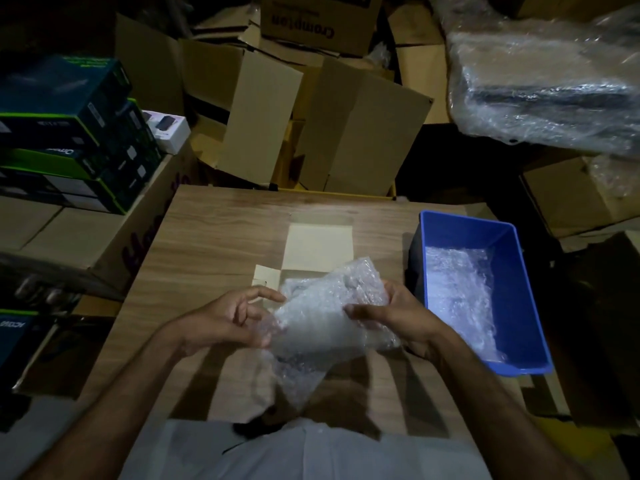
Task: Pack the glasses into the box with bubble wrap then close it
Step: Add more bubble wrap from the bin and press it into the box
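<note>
The bundle [329, 317], bubble wrap folded around something dark, looks light and soft on the outside, and the film is probably slick enough to slide under a loose grip. If the glasses are what lies inside, and the wrap hides them too well to be sure, the contents are stiff and breakable, so squeezing the middle would be a poor idea. The better hold, by my judgement, is at the two long edges with the fingers spread along the padding, keeping the folds closed so that nothing slips out of the loose tail, which hangs toward the lower centre of the frame. The bundle sits at the centre of the frame, held above the table [214, 237] between both hands. The left hand [225, 320] is at its left edge, fingers loosely curled, with the fingertips on the wrap; whether the thumb is under the film I cannot tell. The right hand [391, 317] holds the right edge, thumb on top and fingers curled behind. The box [320, 247] lies open and flat-looking just above the bundle, partly hidden by it. A blue bin [519, 271] with more wrap in it stands at the right, near the right hand.
</note>
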The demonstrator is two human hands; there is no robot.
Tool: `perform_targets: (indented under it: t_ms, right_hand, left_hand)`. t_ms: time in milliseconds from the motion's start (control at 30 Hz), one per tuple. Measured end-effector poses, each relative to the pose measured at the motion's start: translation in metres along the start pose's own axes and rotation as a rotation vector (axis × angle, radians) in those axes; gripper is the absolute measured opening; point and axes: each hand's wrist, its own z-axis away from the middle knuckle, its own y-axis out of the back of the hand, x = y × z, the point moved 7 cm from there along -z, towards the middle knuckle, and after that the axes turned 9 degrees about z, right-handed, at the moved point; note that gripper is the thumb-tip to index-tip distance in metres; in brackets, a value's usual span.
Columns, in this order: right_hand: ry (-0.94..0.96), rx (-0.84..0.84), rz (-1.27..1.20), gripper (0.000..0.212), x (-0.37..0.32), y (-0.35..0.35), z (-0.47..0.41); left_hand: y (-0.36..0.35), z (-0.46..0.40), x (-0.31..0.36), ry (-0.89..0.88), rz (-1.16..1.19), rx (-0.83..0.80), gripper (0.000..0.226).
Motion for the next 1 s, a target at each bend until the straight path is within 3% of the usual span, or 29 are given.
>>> perform_targets:
  t_ms: [67, 133, 200, 300, 333, 400, 533, 633, 767, 833, 967, 1000]
  right_hand:
    - [0.020, -0.100, 0.050, 0.035, -0.015, -0.005, 0.000]
    - [0.030, -0.182, 0.079, 0.033, -0.029, -0.008, -0.003]
    - [0.005, -0.220, -0.105, 0.031, -0.033, -0.007, -0.006]
    - [-0.066, -0.284, -0.724, 0.072, -0.010, -0.014, -0.008]
    - [-0.056, -0.293, -0.798, 0.087, 0.002, -0.021, -0.008]
    - [-0.090, -0.176, -0.693, 0.100, 0.028, -0.034, -0.007]
    - [-0.061, 0.101, -0.437, 0.094, 0.042, -0.040, -0.005]
    - [0.082, 0.198, -0.323, 0.092, 0.034, -0.036, 0.000]
    - [0.206, 0.124, -0.089, 0.076, 0.024, -0.041, 0.001]
    - [0.210, 0.135, 0.075, 0.062, 0.020, -0.039, -0.002]
    - [0.284, 0.160, 0.365, 0.008, 0.012, -0.034, -0.013]
    - [0.296, 0.188, 0.408, 0.011, 0.014, -0.030, -0.017]
  left_hand:
    - [-0.017, -0.003, 0.011, 0.042, -0.045, -0.127, 0.062]
    - [-0.036, -0.017, 0.028, 0.001, -0.104, -0.107, 0.040]
    - [-0.049, -0.032, 0.041, -0.091, -0.169, -0.040, 0.020]
    - [-0.038, -0.038, 0.043, -0.231, -0.065, 0.181, 0.023]
    - [-0.034, -0.037, 0.040, -0.256, -0.018, 0.234, 0.026]
    - [-0.030, -0.034, 0.031, -0.284, 0.031, 0.324, 0.030]
    - [-0.021, -0.028, 0.015, -0.308, 0.156, 0.513, 0.040]
    - [-0.023, -0.021, 0.016, -0.309, 0.155, 0.479, 0.070]
    - [-0.010, -0.019, 0.014, -0.243, -0.098, 0.310, 0.082]
    - [-0.006, -0.020, 0.014, -0.176, -0.294, 0.319, 0.073]
    - [0.001, -0.025, 0.027, -0.279, -0.634, 0.407, 0.005]
    - [0.003, -0.028, 0.026, -0.290, -0.618, 0.387, 0.008]
